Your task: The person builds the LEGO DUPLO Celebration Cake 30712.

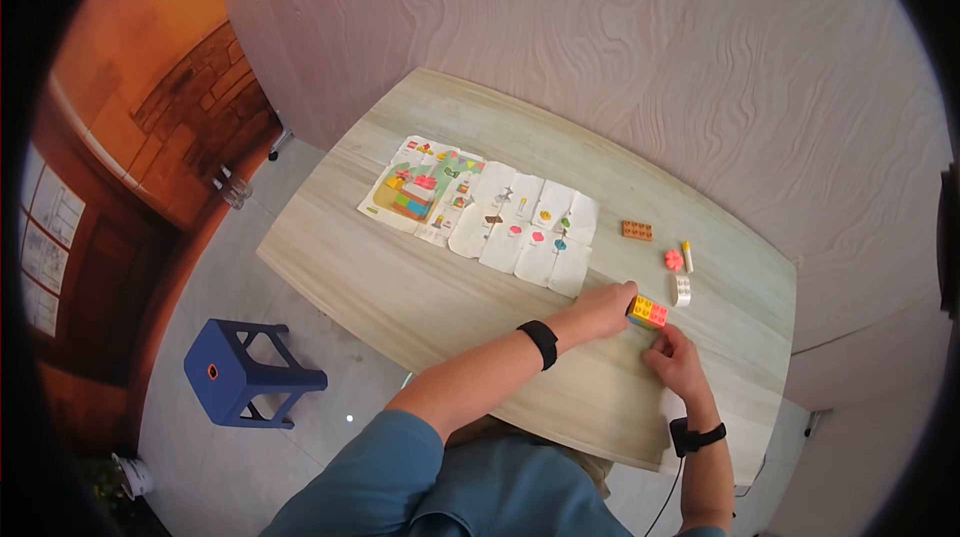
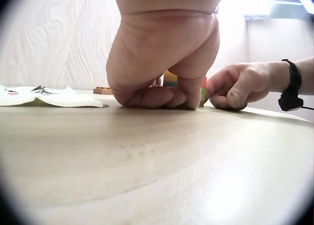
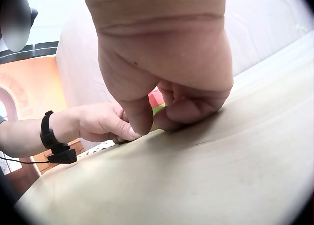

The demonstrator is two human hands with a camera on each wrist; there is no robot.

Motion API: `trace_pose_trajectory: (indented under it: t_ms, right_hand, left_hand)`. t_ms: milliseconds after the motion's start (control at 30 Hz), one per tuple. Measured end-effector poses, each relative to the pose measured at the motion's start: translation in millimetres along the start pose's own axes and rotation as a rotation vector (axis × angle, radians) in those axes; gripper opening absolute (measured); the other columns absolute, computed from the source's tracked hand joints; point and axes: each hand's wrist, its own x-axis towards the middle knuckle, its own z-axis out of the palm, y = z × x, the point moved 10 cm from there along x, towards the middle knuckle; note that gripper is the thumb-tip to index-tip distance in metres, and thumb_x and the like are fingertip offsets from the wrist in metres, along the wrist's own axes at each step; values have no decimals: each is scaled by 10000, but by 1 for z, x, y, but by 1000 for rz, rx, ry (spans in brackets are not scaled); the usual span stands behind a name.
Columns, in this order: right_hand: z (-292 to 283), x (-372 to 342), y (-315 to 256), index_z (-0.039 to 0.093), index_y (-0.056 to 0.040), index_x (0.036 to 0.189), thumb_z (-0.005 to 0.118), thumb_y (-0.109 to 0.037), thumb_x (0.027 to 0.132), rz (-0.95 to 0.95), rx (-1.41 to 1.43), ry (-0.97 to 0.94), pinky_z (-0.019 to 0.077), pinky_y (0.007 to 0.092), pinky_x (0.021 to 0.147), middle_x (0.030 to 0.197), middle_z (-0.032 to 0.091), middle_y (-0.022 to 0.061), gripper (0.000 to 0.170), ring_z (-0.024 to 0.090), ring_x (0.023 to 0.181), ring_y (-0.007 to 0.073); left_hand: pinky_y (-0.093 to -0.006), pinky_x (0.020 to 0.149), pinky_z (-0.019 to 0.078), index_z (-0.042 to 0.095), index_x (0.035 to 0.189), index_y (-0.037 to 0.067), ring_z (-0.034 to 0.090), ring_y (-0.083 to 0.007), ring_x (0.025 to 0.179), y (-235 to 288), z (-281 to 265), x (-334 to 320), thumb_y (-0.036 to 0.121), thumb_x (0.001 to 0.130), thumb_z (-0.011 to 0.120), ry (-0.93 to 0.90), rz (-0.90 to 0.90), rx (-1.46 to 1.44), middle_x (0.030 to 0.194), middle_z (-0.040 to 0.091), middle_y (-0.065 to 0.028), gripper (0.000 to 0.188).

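A small stack of toy building bricks (image 1: 650, 312) stands on the table between the two hands, yellow and pink-red on top with a blue-green layer below. My left hand (image 1: 603, 309) grips its left end, fingers curled low against the tabletop. At the right end my right hand (image 1: 680, 361) holds the stack between thumb and curled fingers. In the right wrist view, a pink brick (image 3: 155, 96) over a green one (image 3: 158, 109) shows past the thumb. The palms hide most of the stack in both wrist views.
Beyond the hands lie a brown brick (image 1: 637, 230), a pink flower-shaped piece (image 1: 673, 260), a yellow-and-white candle-like piece (image 1: 687, 257) and a white brick (image 1: 681, 290). An unfolded instruction sheet (image 1: 497, 180) spreads across the table's left half. A blue stool (image 1: 217, 374) stands on the floor.
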Motion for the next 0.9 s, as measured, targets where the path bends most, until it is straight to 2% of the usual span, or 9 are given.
trace_pose_trajectory:
  t_ms: [267, 333, 367, 433, 533, 600, 900]
  right_hand:
    - [1, 0, 5, 645, -17, 1353, 723, -66, 877, -5, 121, -10, 463, 253, 622, 795, 583, -55, 485, 533, 701, 48]
    - [-1, 2, 18, 645, -39, 1377, 724, -79, 880, -23, -4, 0, 475, 260, 639, 807, 596, -49, 505, 552, 722, 63]
    - [1, 2, 19, 639, -45, 1399, 722, -85, 883, -31, 24, -25, 490, 271, 656, 818, 604, -42, 524, 562, 738, 75]
    - [-5, -3, 15, 621, -37, 1436, 718, -83, 887, -7, 39, 14, 497, 274, 663, 826, 612, -30, 560, 568, 742, 75]
    - [-2, -3, 9, 610, -29, 1453, 714, -78, 889, 32, 66, -35, 499, 273, 666, 827, 613, -22, 577, 571, 733, 80]
    - [0, -4, 6, 600, -10, 1447, 722, -50, 907, 18, 50, -57, 453, 233, 631, 828, 568, -65, 555, 517, 714, 37]
    - [-1, -3, 6, 572, -9, 1475, 715, -44, 916, 1, 84, -102, 461, 236, 632, 836, 576, -55, 578, 530, 721, 42]
  left_hand:
    - [-508, 840, 551, 578, 1215, 44, 700, -406, 1019, -16, 7, 7, 142, 833, 759, 7, -20, 34, 1042, 723, -188, 434]
    - [-496, 852, 557, 573, 1263, 58, 706, -397, 1029, -14, 12, 11, 155, 826, 760, -4, -26, 38, 1053, 729, -188, 485]
    - [-486, 858, 560, 570, 1281, 64, 708, -392, 1032, -14, 10, 12, 164, 822, 762, -20, -44, 32, 1057, 731, -189, 508]
    - [-453, 864, 566, 563, 1321, 67, 717, -357, 1025, -11, 6, 8, 182, 812, 787, -26, -75, 43, 1062, 735, -164, 568]
    - [-418, 863, 568, 546, 1374, 73, 720, -310, 1013, -13, 7, 7, 180, 802, 805, -99, -121, 28, 1054, 734, -123, 637]
    - [-408, 860, 567, 540, 1387, 74, 716, -291, 1003, -14, 8, 8, 170, 800, 806, -118, -127, 32, 1051, 730, -109, 652]
    - [-384, 854, 557, 528, 1403, 75, 692, -257, 971, -12, 10, 7, 134, 785, 814, -165, -142, 12, 1045, 705, -92, 683]
